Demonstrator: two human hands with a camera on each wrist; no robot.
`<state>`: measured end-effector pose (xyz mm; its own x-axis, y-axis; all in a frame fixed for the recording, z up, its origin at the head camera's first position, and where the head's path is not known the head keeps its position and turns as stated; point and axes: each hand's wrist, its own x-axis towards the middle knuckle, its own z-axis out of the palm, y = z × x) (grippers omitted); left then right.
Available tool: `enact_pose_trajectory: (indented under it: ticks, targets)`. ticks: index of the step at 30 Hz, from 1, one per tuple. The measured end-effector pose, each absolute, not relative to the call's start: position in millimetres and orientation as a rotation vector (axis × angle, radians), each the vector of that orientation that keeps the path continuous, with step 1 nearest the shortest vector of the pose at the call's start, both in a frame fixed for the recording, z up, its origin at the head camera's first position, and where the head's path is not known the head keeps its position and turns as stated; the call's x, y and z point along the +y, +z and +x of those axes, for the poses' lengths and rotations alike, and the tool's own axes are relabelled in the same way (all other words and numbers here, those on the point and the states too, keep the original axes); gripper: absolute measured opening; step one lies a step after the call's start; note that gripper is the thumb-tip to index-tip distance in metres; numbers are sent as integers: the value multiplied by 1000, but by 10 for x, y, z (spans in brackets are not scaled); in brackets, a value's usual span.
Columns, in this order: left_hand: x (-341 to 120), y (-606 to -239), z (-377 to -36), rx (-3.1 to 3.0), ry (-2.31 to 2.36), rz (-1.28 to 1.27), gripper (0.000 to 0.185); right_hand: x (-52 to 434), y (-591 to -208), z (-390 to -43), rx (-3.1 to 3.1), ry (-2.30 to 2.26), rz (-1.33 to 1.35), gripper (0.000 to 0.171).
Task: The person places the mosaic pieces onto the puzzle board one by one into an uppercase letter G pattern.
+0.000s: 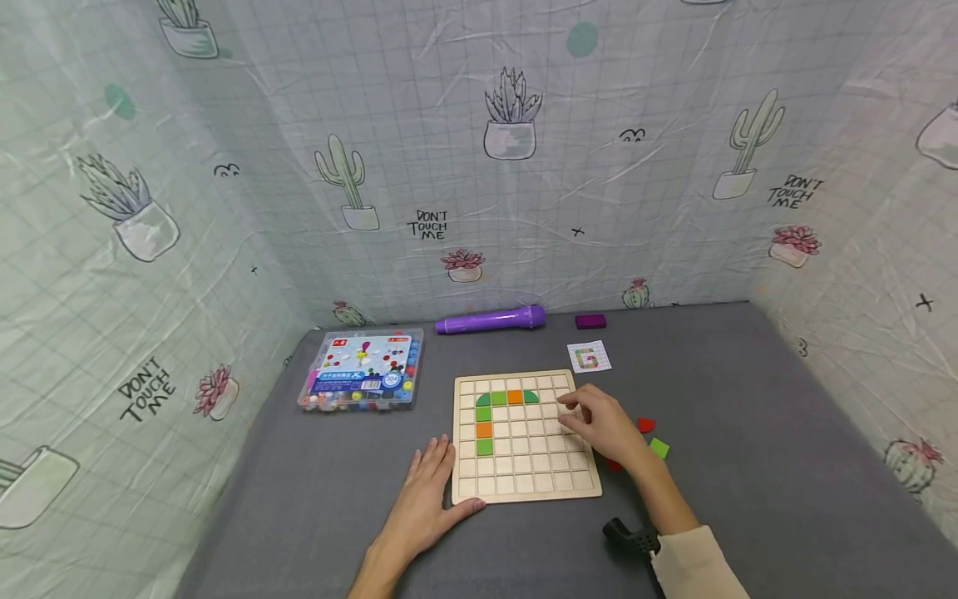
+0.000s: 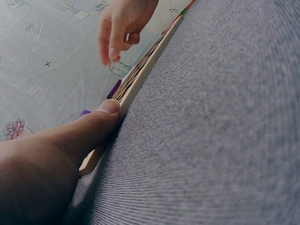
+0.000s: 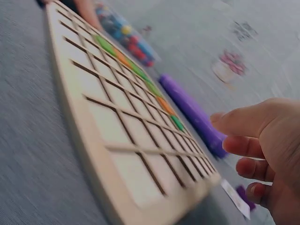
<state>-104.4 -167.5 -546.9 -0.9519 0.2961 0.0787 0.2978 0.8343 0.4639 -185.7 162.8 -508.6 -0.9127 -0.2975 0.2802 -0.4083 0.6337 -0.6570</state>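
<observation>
A wooden grid board (image 1: 535, 482) lies on the grey table. On it, light green squares (image 1: 485, 448), orange squares (image 1: 515, 397) and dark green rounded-corner tiles (image 1: 530, 398) form a row along the top and a column down the left. My left hand (image 1: 422, 499) rests at the board's lower left corner, its thumb (image 2: 110, 107) on the near edge and its fingers straight along the left side. Over the board's right side hovers my right hand (image 1: 602, 424), thumb and fingers loosely bent and apart; the right wrist view shows nothing between them.
Red (image 1: 646, 425) and light green loose tiles (image 1: 659, 448) lie right of the board, partly behind the right forearm. A pattern card (image 1: 590, 357), a dark purple block (image 1: 590, 321), a purple microphone (image 1: 490, 320) and a clear box of colored beads (image 1: 362, 370) stand farther back.
</observation>
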Motion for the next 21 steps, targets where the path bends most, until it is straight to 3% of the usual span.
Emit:
enact_pose_trajectory:
  ticks: [21]
  targets:
    - [-1674, -5491, -1044, -3005, -755, -482, 101, 2580, -5045, -1850, -2900, 1062, 323, 37]
